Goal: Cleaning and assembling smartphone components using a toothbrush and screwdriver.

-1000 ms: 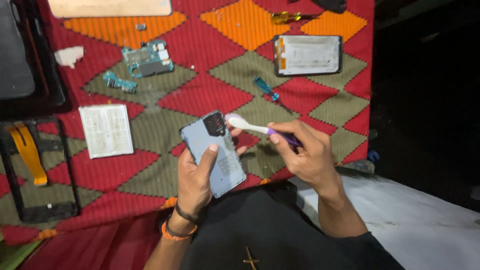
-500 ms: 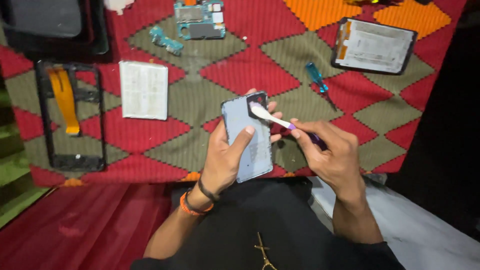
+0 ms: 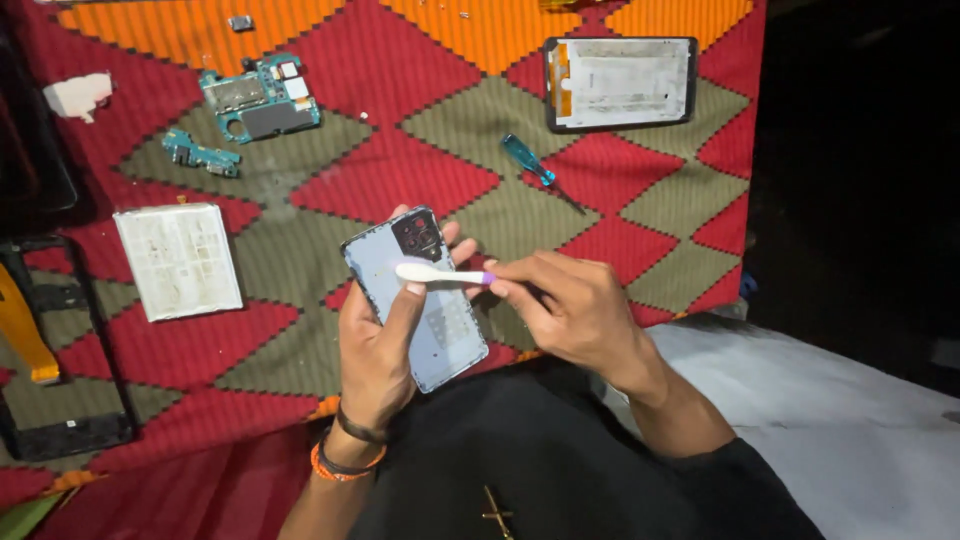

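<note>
patterned rug [image 3: 400,170] | circuit board [image 3: 262,97] | battery [image 3: 178,260] | screwdriver [image 3: 530,163] | screen panel [image 3: 620,82]

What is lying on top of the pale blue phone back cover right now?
The white head of a toothbrush with a purple handle, held by the right hand, lies across the pale blue phone back cover. The left hand grips the cover; its thumb hides part of the surface.

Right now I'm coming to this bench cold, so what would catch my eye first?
The patterned red, orange and olive cloth covers the floor. At centre, the left hand holds a pale blue phone back while the right hand lays a white brush across it. A green circuit board lies upper left, a framed screen upper right.
</note>
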